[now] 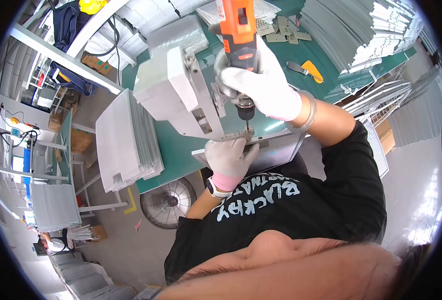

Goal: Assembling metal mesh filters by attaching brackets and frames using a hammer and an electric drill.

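— Orange-and-black drill, upper centre, points down-frame?
— Yes, white-gloved right hand wraps it.
— Left?
— White-gloved left hand sits just below the bit, by pale-grey boxy housing, centre; can't tell its grip.

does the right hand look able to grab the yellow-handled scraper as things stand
Probably not: the right hand is wrapped around the orange drill, though the scraper lies nearby.

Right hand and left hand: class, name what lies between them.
In the head view, the drill chuck and bit lie between the right hand and left hand, with metal parts near the tip, too small to identify.
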{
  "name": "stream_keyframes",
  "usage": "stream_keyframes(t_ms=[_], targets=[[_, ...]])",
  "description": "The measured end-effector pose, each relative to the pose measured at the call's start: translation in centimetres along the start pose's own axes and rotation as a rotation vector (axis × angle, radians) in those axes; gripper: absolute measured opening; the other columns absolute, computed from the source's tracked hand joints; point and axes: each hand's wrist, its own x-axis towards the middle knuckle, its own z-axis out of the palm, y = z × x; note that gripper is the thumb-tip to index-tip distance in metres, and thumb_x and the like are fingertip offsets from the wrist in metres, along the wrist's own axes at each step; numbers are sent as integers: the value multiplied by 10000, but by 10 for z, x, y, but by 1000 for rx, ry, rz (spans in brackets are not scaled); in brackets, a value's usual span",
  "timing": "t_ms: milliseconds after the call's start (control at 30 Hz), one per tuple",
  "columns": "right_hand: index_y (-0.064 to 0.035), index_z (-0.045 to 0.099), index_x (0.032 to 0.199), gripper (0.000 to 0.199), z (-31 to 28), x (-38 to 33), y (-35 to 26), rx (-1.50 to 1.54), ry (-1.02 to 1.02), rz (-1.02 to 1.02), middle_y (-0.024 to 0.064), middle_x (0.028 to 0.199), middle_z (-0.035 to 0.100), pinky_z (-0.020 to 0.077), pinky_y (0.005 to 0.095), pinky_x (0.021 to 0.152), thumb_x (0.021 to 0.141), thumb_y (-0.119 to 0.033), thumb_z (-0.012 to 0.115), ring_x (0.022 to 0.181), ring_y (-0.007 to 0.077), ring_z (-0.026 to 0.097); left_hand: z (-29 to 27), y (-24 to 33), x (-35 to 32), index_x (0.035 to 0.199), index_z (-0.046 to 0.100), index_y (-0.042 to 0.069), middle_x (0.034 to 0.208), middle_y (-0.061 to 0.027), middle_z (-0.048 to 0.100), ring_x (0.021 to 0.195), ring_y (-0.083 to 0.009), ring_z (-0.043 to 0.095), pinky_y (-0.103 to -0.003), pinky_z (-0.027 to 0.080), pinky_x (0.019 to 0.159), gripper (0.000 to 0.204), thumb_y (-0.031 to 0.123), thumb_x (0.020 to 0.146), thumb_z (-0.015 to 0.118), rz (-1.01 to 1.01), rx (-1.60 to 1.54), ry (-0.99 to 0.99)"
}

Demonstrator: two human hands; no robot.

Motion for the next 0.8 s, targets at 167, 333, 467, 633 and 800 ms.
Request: stream_keyframes(t_ms=[167,333,467,633,800], targets=[[-83,380,1398,549,-9,-2,0,87,-62,31,45,907,602,468,232,578,907,8,608,692,80,560,-6,4,2,897,700,89,777,-24,658,677,-241,624,-381,430,608,300,230,655,809,-22,-13,-81],[-51,356,1373,545,-10,0,2,74,-128,27,49,847,570,431,242,547,898,-65,625,643,90,525,-4,6,7,907,759,145,710,-26,655,603,-221,621,-376,454,581,250,266,691,797,-19,-83,-9],[-39,333,1332,589,-11,0,1,166,-192,86,39,779,533,381,229,502,874,-158,683,590,95,486,2,7,-6,930,729,85,763,-33,643,697,-220,617,-361,451,640,303,216,672,821,1,-92,-12],[-43,358,1312,601,-15,-3,0,212,-181,146,34,786,540,391,217,493,828,-144,699,569,81,484,9,3,-12,898,737,57,739,-35,631,678,-224,602,-349,461,623,268,169,671,828,16,-130,25],[-37,378,1303,598,-11,-2,-1,218,-204,214,31,783,544,408,214,481,797,-123,685,556,74,493,8,6,-10,903,736,44,738,-38,633,668,-219,601,-344,460,614,276,163,671,829,55,-122,59]])
